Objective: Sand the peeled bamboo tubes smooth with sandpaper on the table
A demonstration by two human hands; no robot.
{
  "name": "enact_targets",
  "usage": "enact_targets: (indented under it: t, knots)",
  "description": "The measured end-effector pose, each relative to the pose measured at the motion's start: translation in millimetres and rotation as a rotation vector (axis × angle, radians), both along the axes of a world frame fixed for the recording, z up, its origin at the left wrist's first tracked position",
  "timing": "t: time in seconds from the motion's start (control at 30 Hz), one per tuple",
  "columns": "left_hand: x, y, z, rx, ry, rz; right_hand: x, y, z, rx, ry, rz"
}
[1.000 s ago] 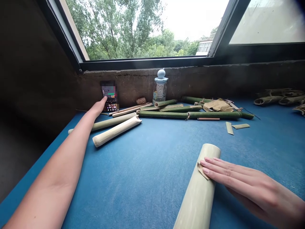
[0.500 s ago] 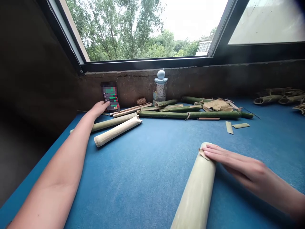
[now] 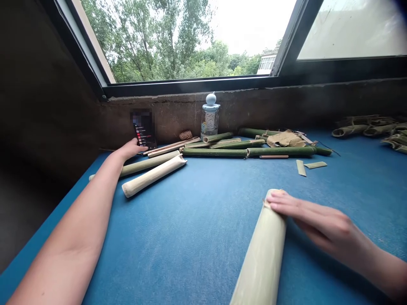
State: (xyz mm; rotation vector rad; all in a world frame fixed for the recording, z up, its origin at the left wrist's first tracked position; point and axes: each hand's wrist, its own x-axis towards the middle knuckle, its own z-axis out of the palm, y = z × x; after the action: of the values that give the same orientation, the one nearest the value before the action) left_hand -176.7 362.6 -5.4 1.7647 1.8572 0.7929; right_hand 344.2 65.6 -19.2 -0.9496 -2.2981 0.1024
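My left hand reaches to the far left, its fingers apart at the lower edge of a phone with a lit dark screen, leaning on the wall. At the right, my right hand bends its fingers over the far end of a thick, pale bamboo tube. Under those fingers is a small tan scrap of sandpaper, mostly hidden by them. The tube lies lengthwise, its near end out of view at the bottom.
A split bamboo piece and a thin bamboo stick lie by my left forearm. Further back are green bamboo lengths, a twine ball, a lidded jar, brown paper, a pencil and bamboo slips.
The phone screen has changed from green message bars to a darker list. My left fingers have slipped lower on the phone. More of the sandpaper is covered by my right fingers. The view shifts slightly.
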Motion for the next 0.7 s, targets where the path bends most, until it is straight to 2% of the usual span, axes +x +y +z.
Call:
enact_targets:
  t: [0.1, 0.17, 0.37, 0.53, 0.7]
  knots:
    - [5.7, -7.8, 6.5, -0.04, 0.049, 0.008, -5.6, -8.0, -1.5, -0.017, -0.013, 0.14]
    - [8.9, -10.0, 9.3, -0.042, 0.065, 0.041, -7.0, -9.9, -0.7, -0.03, -0.02, 0.169]
    - [4.9, 5.7, 1.9, -0.046, -0.149, -0.02, 0.9, -3.0, 3.3, -0.029, -0.126, -0.024]
    - [-3.6, 19.7, -4.9, -0.076, -0.194, 0.148, 9.6, 3.6, -2.1, -0.047, -0.141, -0.091]
    - [-8.6, 27.8, -9.3, -0.055, -0.194, 0.178, 18.2, 12.6, -9.3, -0.105, -0.095, -0.15]
